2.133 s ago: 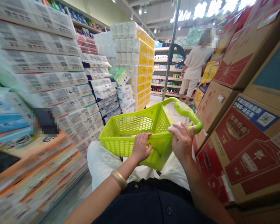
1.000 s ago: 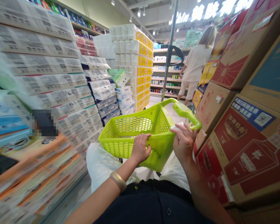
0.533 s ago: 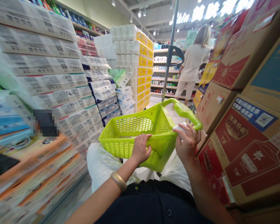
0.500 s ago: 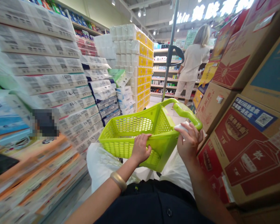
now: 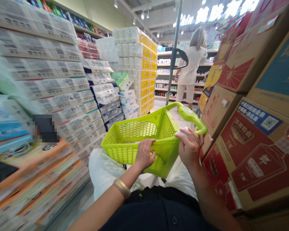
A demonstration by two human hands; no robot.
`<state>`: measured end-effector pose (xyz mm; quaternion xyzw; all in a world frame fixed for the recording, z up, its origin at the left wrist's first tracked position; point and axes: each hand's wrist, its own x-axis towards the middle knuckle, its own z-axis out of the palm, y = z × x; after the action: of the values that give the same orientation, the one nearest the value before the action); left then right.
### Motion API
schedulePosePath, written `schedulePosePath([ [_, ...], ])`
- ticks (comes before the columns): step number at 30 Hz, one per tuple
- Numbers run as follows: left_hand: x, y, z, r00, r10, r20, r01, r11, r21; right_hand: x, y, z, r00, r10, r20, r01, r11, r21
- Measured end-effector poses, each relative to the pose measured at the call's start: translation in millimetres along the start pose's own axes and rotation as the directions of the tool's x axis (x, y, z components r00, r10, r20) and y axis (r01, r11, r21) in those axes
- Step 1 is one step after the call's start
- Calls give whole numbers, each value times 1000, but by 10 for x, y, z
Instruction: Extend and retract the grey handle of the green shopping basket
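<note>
A lime-green plastic shopping basket [image 5: 137,130] with perforated walls and a raised handle [image 5: 190,115] is right in front of my body, tilted to one side. My left hand [image 5: 145,155] is closed over its near rim, thumb on the outer wall; a gold bangle is on that wrist. At the basket's right end, my right hand [image 5: 191,146] presses a white tissue or cloth [image 5: 181,132] against the rim beside the handle's base. Part of the white piece is hidden under the fingers. No goods show inside the basket.
Wrapped paper packs [image 5: 50,69] are stacked high on the left, with yellow-and-white roll packs [image 5: 144,61] behind. Cartons [image 5: 257,150] crowd the right side. A metal pole [image 5: 174,41] with a dark loop handle rises beyond the basket. A person in white [image 5: 189,67] stands by the shelves.
My right hand and the white piece have shifted slightly left along the basket's edge. The person in white has moved left and turned. My left hand keeps its place on the rim.
</note>
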<state>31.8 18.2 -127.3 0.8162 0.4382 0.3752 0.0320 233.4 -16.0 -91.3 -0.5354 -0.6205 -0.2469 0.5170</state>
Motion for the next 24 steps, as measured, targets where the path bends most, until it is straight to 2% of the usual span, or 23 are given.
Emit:
schedulePosePath([
  [7, 3, 15, -12, 1000, -8, 2, 8, 1000, -13, 125, 291, -76, 983, 92, -159, -97, 995, -28],
  [14, 78, 34, -7, 997, -76, -16, 75, 996, -49, 225, 495, -135, 989, 28, -148, -21, 999, 50],
  [20, 116, 67, 3, 990, -132, -45, 130, 990, -54, 249, 570, -212, 984, 65, -167, -45, 992, 121],
  [24, 117, 91, 11, 985, -163, -65, 160, 986, -44, 247, 575, -267, 989, 67, -133, -49, 989, 136],
])
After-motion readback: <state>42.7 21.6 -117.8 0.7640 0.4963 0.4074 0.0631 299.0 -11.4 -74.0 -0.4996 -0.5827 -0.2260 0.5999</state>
